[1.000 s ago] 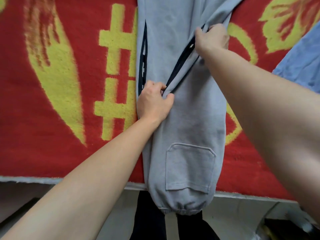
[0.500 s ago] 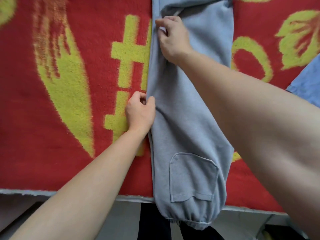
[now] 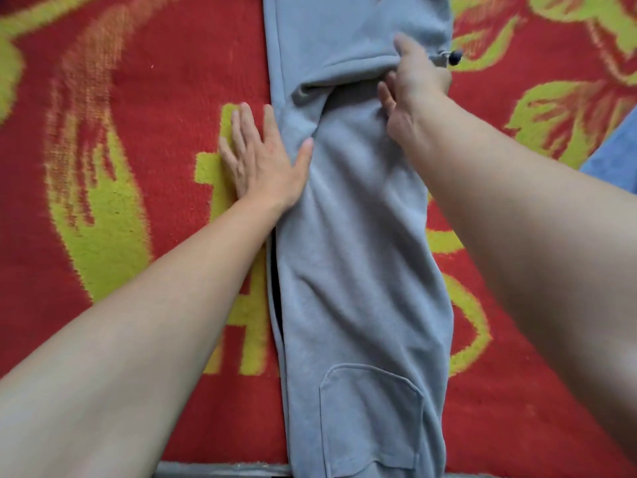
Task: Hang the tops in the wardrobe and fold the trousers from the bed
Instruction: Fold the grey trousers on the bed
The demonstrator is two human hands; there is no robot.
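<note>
Grey trousers (image 3: 358, 270) lie lengthwise on the red and yellow blanket (image 3: 120, 150) of the bed, one leg laid over the other, a patch pocket near the front edge. My left hand (image 3: 262, 157) lies flat with straight fingers on the blanket at the trousers' left edge, its thumb resting on the grey cloth. At the trousers' right side, my right hand (image 3: 413, 81) pinches a crosswise fold of the grey fabric, thumb on top and fingers under it. A dark drawstring toggle (image 3: 455, 57) pokes out just beyond that hand.
A blue garment (image 3: 617, 160) lies on the blanket at the right edge of view. The bed's front edge (image 3: 213, 469) runs along the bottom. The blanket spreads wide to the left of the trousers.
My left hand let go of the trousers' left edge and now lies flat. My right hand moved from the upper left edge across to the right side, onto a fold.
</note>
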